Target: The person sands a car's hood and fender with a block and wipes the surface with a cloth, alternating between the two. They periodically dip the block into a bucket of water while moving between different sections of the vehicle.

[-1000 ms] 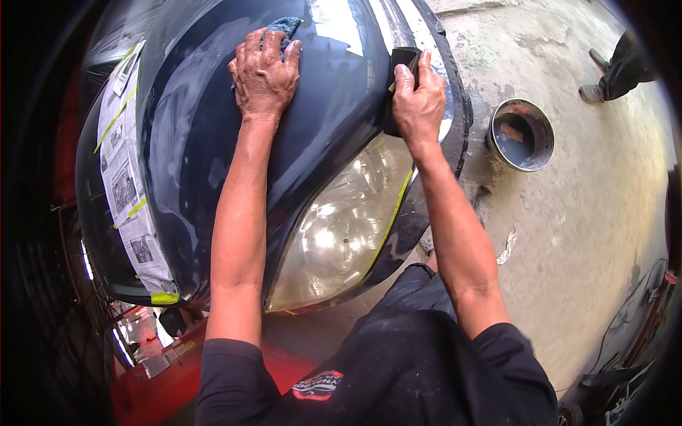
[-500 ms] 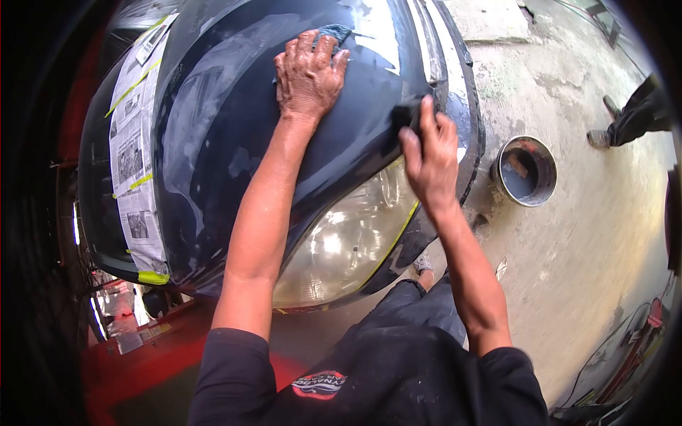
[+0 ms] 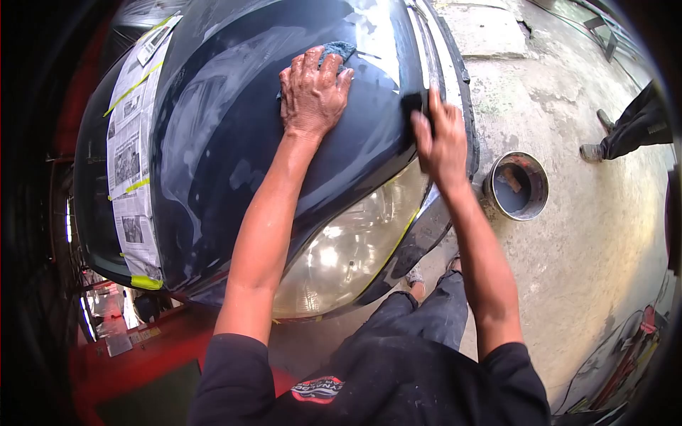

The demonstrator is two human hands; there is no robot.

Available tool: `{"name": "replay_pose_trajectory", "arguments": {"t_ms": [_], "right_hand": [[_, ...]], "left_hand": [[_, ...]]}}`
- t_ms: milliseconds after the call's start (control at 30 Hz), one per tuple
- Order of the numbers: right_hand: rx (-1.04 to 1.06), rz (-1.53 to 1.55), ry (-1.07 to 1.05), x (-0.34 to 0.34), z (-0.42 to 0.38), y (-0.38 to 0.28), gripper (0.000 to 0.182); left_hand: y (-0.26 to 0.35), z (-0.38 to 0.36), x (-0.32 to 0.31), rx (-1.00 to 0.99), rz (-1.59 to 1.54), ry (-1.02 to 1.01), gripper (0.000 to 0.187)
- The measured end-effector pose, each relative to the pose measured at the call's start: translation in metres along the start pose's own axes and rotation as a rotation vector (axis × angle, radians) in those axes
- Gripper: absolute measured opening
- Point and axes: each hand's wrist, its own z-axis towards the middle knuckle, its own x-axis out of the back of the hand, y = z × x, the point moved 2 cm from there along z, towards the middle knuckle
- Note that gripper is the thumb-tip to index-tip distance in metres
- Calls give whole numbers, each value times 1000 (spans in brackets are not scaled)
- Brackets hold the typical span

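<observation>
My left hand (image 3: 312, 96) lies over a blue-grey cloth (image 3: 337, 50) on the dark car hood (image 3: 249, 142), its fingers wrapped onto the cloth. Near the hood's front edge, my right hand (image 3: 442, 138) grips a black block (image 3: 414, 108), partly hidden behind the fingers and blurred. The block is against the panel just above the yellowed headlight (image 3: 348, 252), which has yellow-green tape along its edge. Pale patches show on the hood's dark surface.
Newspaper (image 3: 129, 167) is taped along the hood's left side. A metal bucket (image 3: 542, 188) with grey liquid and a brownish piece inside stands on the concrete floor (image 3: 568, 255). Another person's leg (image 3: 636, 124) is at the right. Red metalwork (image 3: 149, 355) lies at lower left.
My right hand has moved a little to the right along the hood's front edge with the black block. My left hand and the cloth appear slightly lower, and the whole view has shifted somewhat.
</observation>
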Motion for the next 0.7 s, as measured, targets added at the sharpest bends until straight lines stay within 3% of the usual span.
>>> {"name": "replay_pose_trajectory", "arguments": {"t_ms": [100, 300, 367, 433, 500, 633, 700], "right_hand": [[-99, -61, -2, -2, 48, 12, 59], [29, 8, -21, 8, -55, -17, 70], [60, -21, 75, 1, -18, 4, 64], [-127, -58, -2, 1, 34, 17, 59], [-161, -85, 15, -2, 38, 19, 57], [-48, 3, 93, 4, -61, -21, 60], [-22, -3, 124, -1, -47, -8, 60]], "left_hand": [[1, 1, 1, 2, -1, -13, 30], [3, 2, 3, 21, 18, -62, 30], [2, 1, 2, 22, 24, -62, 30], [2, -1, 2, 14, 38, -55, 29], [4, 1, 3, 11, 39, -45, 29], [4, 2, 3, 4, 46, -47, 26], [3, 1, 2, 4, 49, -52, 26]]}}
